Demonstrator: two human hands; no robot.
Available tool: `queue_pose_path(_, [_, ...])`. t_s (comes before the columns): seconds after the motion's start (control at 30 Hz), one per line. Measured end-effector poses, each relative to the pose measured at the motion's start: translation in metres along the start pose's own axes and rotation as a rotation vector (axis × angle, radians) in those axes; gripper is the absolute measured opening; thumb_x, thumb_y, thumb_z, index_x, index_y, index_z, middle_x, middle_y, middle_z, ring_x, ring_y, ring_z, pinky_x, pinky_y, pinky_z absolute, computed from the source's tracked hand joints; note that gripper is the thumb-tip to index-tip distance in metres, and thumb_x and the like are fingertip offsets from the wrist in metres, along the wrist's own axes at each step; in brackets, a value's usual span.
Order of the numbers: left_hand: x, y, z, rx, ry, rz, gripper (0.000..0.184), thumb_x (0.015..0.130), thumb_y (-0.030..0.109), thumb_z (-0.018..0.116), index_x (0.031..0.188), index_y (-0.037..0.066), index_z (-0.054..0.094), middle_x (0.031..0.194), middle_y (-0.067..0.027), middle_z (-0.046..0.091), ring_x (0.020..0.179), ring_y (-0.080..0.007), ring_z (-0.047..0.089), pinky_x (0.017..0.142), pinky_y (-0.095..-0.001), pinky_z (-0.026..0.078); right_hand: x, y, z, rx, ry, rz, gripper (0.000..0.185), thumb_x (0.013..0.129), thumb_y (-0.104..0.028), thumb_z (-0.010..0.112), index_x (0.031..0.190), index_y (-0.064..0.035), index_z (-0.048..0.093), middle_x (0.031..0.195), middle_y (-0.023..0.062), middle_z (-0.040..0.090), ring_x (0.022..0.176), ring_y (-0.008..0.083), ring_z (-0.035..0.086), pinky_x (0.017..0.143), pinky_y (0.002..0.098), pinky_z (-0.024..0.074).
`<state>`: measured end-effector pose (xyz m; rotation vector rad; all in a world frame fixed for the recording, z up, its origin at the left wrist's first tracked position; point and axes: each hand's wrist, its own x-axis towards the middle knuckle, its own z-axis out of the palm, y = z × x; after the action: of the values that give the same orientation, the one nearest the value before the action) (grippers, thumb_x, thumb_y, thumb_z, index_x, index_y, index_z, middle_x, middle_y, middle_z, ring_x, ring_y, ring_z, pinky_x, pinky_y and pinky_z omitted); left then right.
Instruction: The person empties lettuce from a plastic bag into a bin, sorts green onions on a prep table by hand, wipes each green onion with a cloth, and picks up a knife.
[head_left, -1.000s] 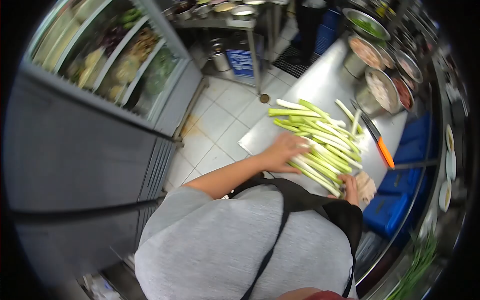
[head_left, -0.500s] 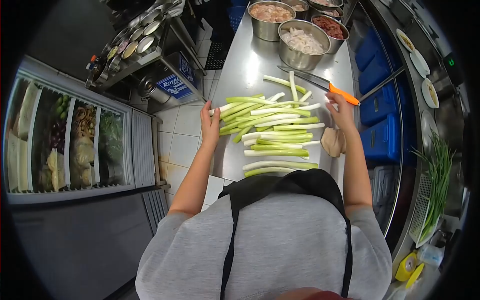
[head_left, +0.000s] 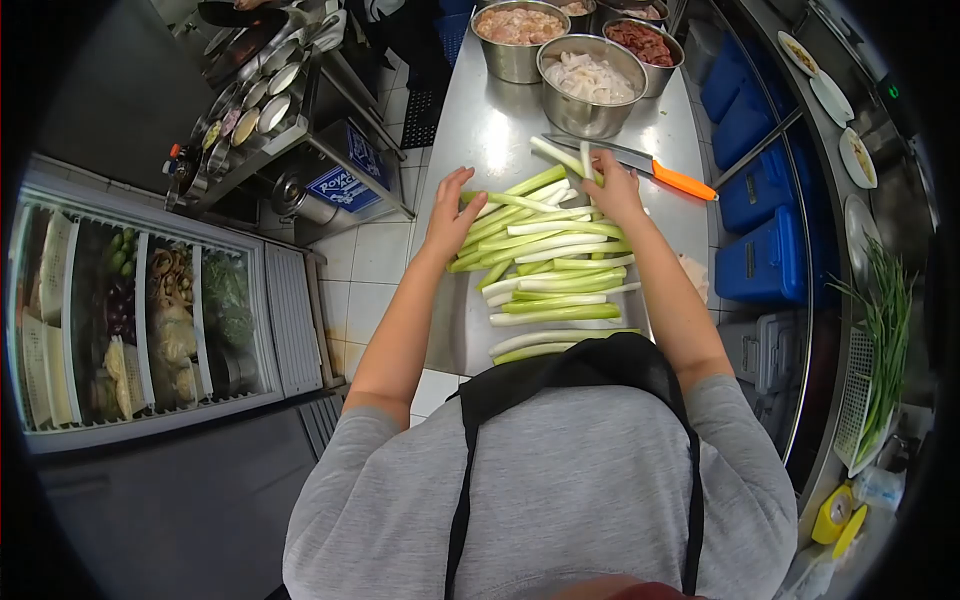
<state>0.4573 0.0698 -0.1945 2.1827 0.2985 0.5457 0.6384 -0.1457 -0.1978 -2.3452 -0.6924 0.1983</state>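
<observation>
Pale green and white leek stalks [head_left: 560,243] lie in a loose pile across the steel table, mostly crosswise. My left hand [head_left: 456,215] is at the pile's upper left end, fingers stretched and thumb apart, the thumb by the stalk ends. At the upper right, my right hand [head_left: 618,192] has its fingers closed around a leek stalk [head_left: 586,158] that points away from me; another stalk crosses beside it. Just beyond that hand lies a knife with an orange handle [head_left: 684,181], its blade towards the metal bowls. My right forearm partly covers a pale, flat item [head_left: 694,275].
Steel bowls of cut meat [head_left: 592,82] stand at the table's [head_left: 490,135] far end. Blue bins [head_left: 765,255] sit below on the right. A basket of long green stalks [head_left: 868,370] rests on the right counter. A glass-topped fridge [head_left: 150,320] stands left.
My right hand has moved left from beside the knife handle onto the upper right leek stalks. My left hand has moved up and right along the pile's end. The view has shifted slightly.
</observation>
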Motion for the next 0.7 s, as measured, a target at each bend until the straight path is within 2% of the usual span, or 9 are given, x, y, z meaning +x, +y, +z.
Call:
queue_pose_path(0.07, [0.006, -0.002, 0.008, -0.014, 0.025, 0.04, 0.045, 0.087, 0.038, 0.049, 0.118, 0.005, 0.05, 0.116, -0.0129, 0.052, 0.115, -0.028, 0.042, 0.1, -0.0358, 0.027, -0.001, 0.002, 0.001, 0.175, 0.077, -0.034, 0.048, 0.07, -0.014, 0.063, 0.115, -0.0094, 0.047, 0.107, 0.009, 0.058, 0.101, 0.0239, 0.054, 0.089, 0.045, 0.0369])
queue_pose_path(0.13, [0.012, 0.0, 0.013, 0.126, -0.278, -0.003, 0.049, 0.089, 0.044, 0.041, 0.118, 0.006, 0.052, 0.118, -0.011, 0.052, 0.118, -0.0278, 0.04, 0.105, -0.0415, 0.016, 0.0, 0.003, -0.001, 0.349, 0.161, -0.074, 0.049, 0.07, -0.011, 0.062, 0.116, -0.008, 0.046, 0.107, 0.0098, 0.058, 0.099, 0.0231, 0.056, 0.085, 0.0394, 0.0423])
queue_pose_path(0.2, [0.015, 0.004, 0.014, 0.059, -0.349, -0.035, 0.05, 0.09, 0.045, 0.038, 0.119, 0.007, 0.051, 0.119, -0.0103, 0.052, 0.119, -0.0276, 0.039, 0.105, -0.0429, 0.013, -0.011, -0.02, -0.012, 0.514, 0.273, -0.14, 0.048, 0.072, -0.003, 0.058, 0.118, -0.0051, 0.045, 0.106, 0.0107, 0.057, 0.094, 0.0204, 0.057, 0.077, 0.0279, 0.0464])
queue_pose_path(0.3, [0.019, 0.01, 0.014, -0.047, -0.446, -0.083, 0.05, 0.092, 0.044, 0.033, 0.122, 0.008, 0.049, 0.122, -0.0102, 0.05, 0.121, -0.0248, 0.038, 0.106, -0.0427, 0.012, -0.02, -0.056, -0.031, 0.732, 0.264, -0.309, 0.047, 0.074, 0.003, 0.052, 0.12, -0.0046, 0.045, 0.106, 0.0111, 0.056, 0.092, 0.0179, 0.056, 0.076, 0.0267, 0.0453])
queue_pose_path(0.37, [0.022, 0.007, 0.02, -0.489, -0.507, -0.296, 0.054, 0.093, 0.047, 0.026, 0.124, 0.009, 0.048, 0.125, -0.0107, 0.049, 0.123, -0.0224, 0.036, 0.105, -0.0398, 0.015, -0.028, -0.076, -0.035, 0.733, 0.192, -0.379, 0.045, 0.077, 0.004, 0.049, 0.12, -0.0071, 0.048, 0.107, 0.0119, 0.056, 0.092, 0.0213, 0.056, 0.079, 0.0284, 0.0449])
queue_pose_path(0.47, [0.028, 0.033, 0.007, -0.656, -0.487, -0.592, 0.064, 0.091, 0.056, 0.019, 0.129, 0.01, 0.042, 0.127, -0.0115, 0.047, 0.125, -0.0238, 0.032, 0.104, -0.0348, 0.021, -0.045, -0.097, -0.03, 0.309, -0.255, -0.624, 0.04, 0.078, 0.001, 0.052, 0.117, -0.0089, 0.051, 0.109, 0.011, 0.055, 0.097, 0.0264, 0.054, 0.084, 0.0319, 0.0438])
queue_pose_path(0.6, [0.04, 0.027, 0.002, -0.624, -0.588, -0.462, 0.072, 0.088, 0.061, 0.011, 0.133, 0.01, 0.034, 0.125, -0.0104, 0.048, 0.121, -0.0223, 0.037, 0.105, -0.0338, 0.02, -0.038, -0.076, -0.003, 0.16, -0.504, -0.597, 0.035, 0.076, -0.004, 0.057, 0.111, -0.009, 0.056, 0.113, 0.009, 0.055, 0.1, 0.0264, 0.054, 0.085, 0.0341, 0.043])
queue_pose_path(0.67, [0.042, 0.031, 0.007, -0.574, -0.624, -0.453, 0.072, 0.088, 0.061, 0.011, 0.133, 0.01, 0.035, 0.125, -0.0103, 0.048, 0.121, -0.0222, 0.037, 0.104, -0.0338, 0.021, -0.019, -0.066, -0.005, 0.314, -0.241, -0.357, 0.03, 0.076, -0.009, 0.06, 0.106, -0.0088, 0.058, 0.108, 0.0085, 0.055, 0.099, 0.0275, 0.053, 0.086, 0.0362, 0.0423])
queue_pose_path(0.7, [0.043, 0.034, 0.009, -0.527, -0.663, -0.445, 0.072, 0.088, 0.061, 0.012, 0.133, 0.01, 0.035, 0.126, -0.0101, 0.048, 0.122, -0.0221, 0.036, 0.104, -0.0338, 0.022, -0.006, -0.057, -0.011, 0.111, -0.13, -0.308, 0.03, 0.076, -0.01, 0.059, 0.106, -0.0084, 0.058, 0.108, 0.0105, 0.055, 0.101, 0.0277, 0.052, 0.085, 0.0363, 0.0419])
